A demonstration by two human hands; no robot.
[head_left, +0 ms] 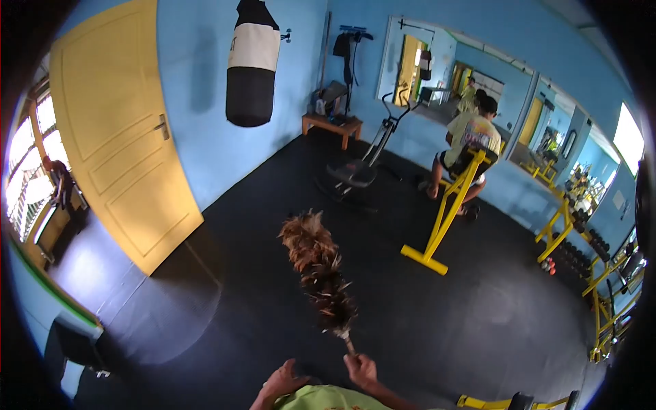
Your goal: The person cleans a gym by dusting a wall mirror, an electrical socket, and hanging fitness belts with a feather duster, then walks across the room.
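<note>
A brown feather duster [320, 270] points up and away from me over the black floor, its handle toward my body. My right hand [363, 372] is wrapped round the short handle at the bottom of the view. The feathers are reddish-brown at the far tip and darker near the handle. Close to the front of my green shirt [328, 398], my left hand [283, 380] is apart from the duster. Its thumb stands away from the loosely bent fingers, and I see nothing held there.
A yellow door [113, 137] stands ajar at left; a punching bag [251, 68] hangs beside it. Ahead are a wooden bench [331, 124], an exercise machine [355, 171] and a person [475, 133] seated at yellow equipment [451, 219]. Dumbbells [570, 256] line the right wall under mirrors.
</note>
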